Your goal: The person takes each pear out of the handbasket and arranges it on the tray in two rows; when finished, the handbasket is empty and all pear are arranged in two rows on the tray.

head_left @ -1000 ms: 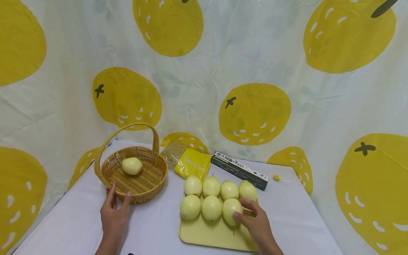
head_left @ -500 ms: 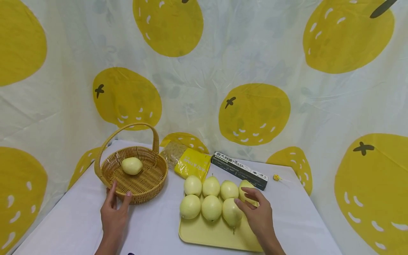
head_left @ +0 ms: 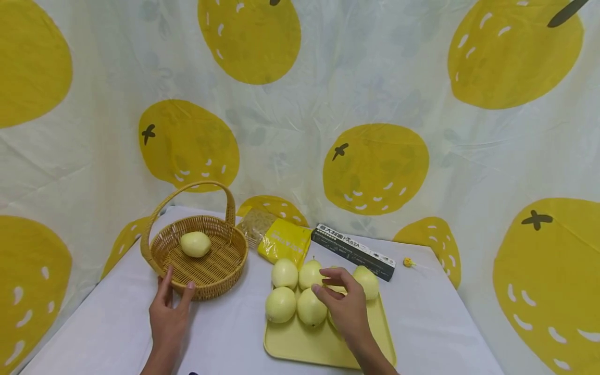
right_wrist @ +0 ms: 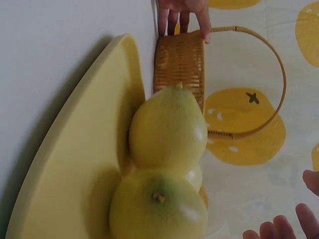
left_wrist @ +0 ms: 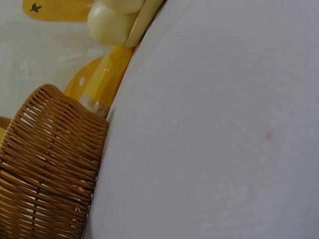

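Observation:
In the head view my left hand touches the near side of the round wicker basket, thumb and fingers spread. One pale yellow pear lies inside the basket, whose tall handle stands upright. My right hand is over the yellow tray, with a gap between thumb and fingers and nothing held. Pears stand there in two rows; a front pear is just left of the hand, and a back pear shows beyond it. The hand partly hides two others. The right wrist view shows pears close up.
Behind the tray lie a yellow packet with a clear end and a long black pasta box. A small yellow flower lies at the right. A fruit-print curtain hangs behind the white-covered table.
My right hand has let go of the front right pear, lifted off it and moved left above the pears. The left hand stays at the basket.

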Demonstrator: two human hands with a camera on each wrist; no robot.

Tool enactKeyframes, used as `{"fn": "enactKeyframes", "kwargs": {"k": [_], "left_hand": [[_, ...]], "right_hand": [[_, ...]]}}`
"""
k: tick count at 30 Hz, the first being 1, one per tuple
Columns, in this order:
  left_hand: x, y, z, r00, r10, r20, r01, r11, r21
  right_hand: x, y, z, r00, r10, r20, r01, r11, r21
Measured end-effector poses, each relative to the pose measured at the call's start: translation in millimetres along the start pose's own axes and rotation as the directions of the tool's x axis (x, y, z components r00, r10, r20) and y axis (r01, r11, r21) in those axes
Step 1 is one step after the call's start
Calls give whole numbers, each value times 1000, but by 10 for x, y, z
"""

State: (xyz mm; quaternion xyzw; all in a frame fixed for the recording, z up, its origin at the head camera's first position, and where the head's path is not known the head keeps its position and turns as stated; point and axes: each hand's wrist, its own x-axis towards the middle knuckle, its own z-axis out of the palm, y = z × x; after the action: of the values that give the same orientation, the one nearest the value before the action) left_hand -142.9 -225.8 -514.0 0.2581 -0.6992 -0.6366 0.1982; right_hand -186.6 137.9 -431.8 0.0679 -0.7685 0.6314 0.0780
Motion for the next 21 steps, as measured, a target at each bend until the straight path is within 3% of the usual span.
{"fn": "enactKeyframes", "kwargs": {"k": [15, 21], "left_hand": [[-13, 6, 5, 1000, 11, -13, -11, 1000, 27], [6, -6, 7, 1000, -8, -9, 8, 1000, 24]], "right_hand": [[29, -113, 544, 994, -48, 97, 42, 997, 67], [29, -146, 731, 988, -28, 149, 17, 997, 75]]}}
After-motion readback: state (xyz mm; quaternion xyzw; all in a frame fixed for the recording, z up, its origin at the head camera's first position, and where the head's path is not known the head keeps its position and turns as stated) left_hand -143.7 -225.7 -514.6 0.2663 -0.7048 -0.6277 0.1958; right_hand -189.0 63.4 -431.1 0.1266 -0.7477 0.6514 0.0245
